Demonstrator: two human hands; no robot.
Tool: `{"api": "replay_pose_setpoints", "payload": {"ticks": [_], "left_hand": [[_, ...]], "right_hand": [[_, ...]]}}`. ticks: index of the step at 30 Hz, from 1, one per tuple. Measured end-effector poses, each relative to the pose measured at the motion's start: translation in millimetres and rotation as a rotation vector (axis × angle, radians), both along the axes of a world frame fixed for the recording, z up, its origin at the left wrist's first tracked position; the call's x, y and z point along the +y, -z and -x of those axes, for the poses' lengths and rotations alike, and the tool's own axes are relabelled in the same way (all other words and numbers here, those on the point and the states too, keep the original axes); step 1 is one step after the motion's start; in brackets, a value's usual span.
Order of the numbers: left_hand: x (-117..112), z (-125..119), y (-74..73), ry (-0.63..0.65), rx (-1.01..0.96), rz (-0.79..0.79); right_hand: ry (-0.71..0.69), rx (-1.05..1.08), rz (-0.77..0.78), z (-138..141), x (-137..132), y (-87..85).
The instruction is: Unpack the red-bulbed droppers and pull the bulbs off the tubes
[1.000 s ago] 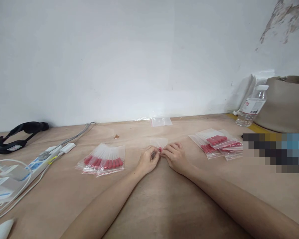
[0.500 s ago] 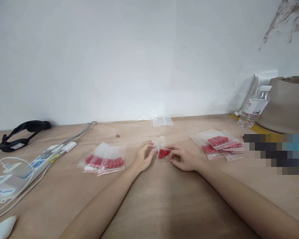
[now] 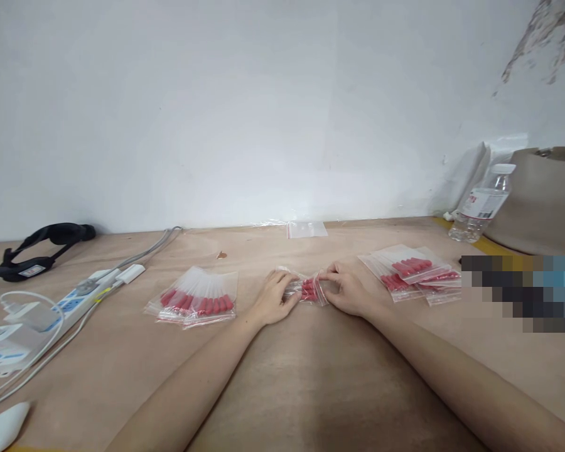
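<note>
A small clear zip bag with red pieces inside [image 3: 307,290] lies on its side on the wooden table [image 3: 311,376], held between both hands. My left hand [image 3: 275,297] pinches its left end and my right hand [image 3: 346,290] pinches its right end, fingers curled. To the left lies a fanned stack of similar filled bags [image 3: 195,301]. Another pile of filled bags [image 3: 412,271] sits to the right of my right hand.
An empty clear bag [image 3: 306,230] lies by the white wall. A power strip with cables [image 3: 51,311] and a black strap [image 3: 40,248] are at the left. A water bottle [image 3: 481,204] and a beige bag [image 3: 541,201] stand at the right.
The small bag has been turned from upright to lying sideways, and both hands shifted to grip its two ends. The head camera drifted slightly.
</note>
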State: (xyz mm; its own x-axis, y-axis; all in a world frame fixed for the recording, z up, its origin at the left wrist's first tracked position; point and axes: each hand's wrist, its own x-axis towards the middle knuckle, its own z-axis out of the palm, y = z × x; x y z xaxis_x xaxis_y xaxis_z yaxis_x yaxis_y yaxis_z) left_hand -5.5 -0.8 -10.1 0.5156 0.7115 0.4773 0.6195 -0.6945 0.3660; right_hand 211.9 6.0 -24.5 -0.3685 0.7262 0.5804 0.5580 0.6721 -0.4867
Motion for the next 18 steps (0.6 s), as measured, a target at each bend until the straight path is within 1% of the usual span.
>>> {"api": "replay_pose_setpoints", "payload": {"ticks": [4, 6, 8, 11, 13, 15, 18], "left_hand": [[2.5, 0.7, 4.5, 0.0, 0.038, 0.05], [3.7, 0.9, 5.8, -0.002, 0.051, 0.078], [4.3, 1.0, 6.2, -0.003, 0.063, 0.092], [4.0, 0.9, 6.1, -0.015, 0.096, 0.1], [3.5, 0.6, 6.0, -0.03, 0.114, 0.098], [3.1, 0.1, 6.0, -0.043, 0.12, 0.092], [2.5, -1.2, 5.6, -0.066, 0.121, 0.065]], "right_hand": [[-0.106, -0.048, 0.032, 4.1, 3.3, -2.0], [-0.121, -0.058, 0.038, 5.5, 5.7, -2.3], [-0.098, -0.071, 0.089, 7.2, 7.6, -3.3], [-0.011, -0.107, 0.26, 11.3, 8.5, -6.4], [0.055, -0.12, 0.341, 14.6, 8.1, -8.8], [0.087, -0.116, 0.375, 17.1, 7.3, -11.5], [0.099, -0.109, 0.432, 18.3, 6.1, -16.4]]}}
